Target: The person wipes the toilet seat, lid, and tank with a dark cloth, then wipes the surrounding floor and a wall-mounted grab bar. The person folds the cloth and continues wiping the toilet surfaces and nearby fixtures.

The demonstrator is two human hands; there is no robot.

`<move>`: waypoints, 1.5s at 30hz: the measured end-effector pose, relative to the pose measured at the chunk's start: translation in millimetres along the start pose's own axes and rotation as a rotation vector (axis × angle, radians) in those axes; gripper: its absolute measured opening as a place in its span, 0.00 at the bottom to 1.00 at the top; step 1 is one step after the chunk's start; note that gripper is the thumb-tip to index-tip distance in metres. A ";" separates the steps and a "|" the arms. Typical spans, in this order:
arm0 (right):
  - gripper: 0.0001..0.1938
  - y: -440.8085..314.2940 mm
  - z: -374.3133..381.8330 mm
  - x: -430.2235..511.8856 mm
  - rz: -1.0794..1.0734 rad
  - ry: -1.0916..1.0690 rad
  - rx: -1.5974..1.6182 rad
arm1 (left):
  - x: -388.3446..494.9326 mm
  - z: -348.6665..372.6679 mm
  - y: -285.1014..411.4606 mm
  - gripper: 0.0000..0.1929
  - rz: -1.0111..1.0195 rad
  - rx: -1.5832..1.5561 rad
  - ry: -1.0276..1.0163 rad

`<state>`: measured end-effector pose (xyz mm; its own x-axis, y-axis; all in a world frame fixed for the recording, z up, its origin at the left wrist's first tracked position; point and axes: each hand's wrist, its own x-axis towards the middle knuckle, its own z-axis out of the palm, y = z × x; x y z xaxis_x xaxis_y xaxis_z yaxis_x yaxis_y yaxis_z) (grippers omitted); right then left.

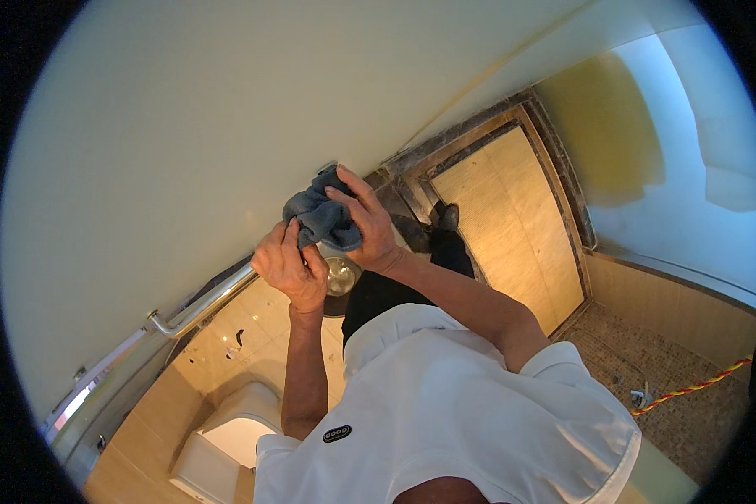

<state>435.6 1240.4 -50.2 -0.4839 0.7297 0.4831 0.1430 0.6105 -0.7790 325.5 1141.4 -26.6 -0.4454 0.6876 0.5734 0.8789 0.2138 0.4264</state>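
A crumpled blue-grey cloth (321, 217) is bunched between my two hands at the end of a shiny metal bar (217, 299). The bar runs along a large pale panel (164, 157), and the cloth hides its far end. With fingers and thumb, my left hand (293, 268) pinches the lower part of the cloth. My right hand (372, 220) grips its other side, fingers spread over the folds and fingertips close to the panel. A small metal fitting (327, 168) shows just beyond the cloth.
Below my hands is a round, shiny metal object (342, 276), partly covered. A white toilet (239, 422) stands lower left near dark scraps (239, 337) on the tiled floor. At right, a red-and-yellow rope (693, 384) hangs above mosaic tiles. A dark stone threshold (409, 217) lies by my shoe.
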 end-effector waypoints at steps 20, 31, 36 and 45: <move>0.31 10.9 -19.9 9.8 -0.017 -0.187 0.083 | 1.1 5.2 -0.1 0.19 -0.016 0.031 0.061; 0.28 26.9 -45.8 37.4 -0.126 -0.375 0.170 | 7.4 6.9 10.8 0.13 -0.082 0.110 0.102; 0.27 34.5 -42.3 40.2 -0.190 -0.380 0.214 | 10.2 5.5 10.4 0.17 -0.092 0.142 0.123; 0.27 40.5 -40.5 40.1 -0.200 -0.374 0.235 | 5.9 6.8 8.2 0.16 -0.121 0.138 0.114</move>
<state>456.9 1306.9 -46.2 -0.7656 0.4177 0.4893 -0.1625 0.6104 -0.7753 331.2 1151.9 -24.4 -0.5589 0.5695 0.6027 0.8292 0.3884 0.4020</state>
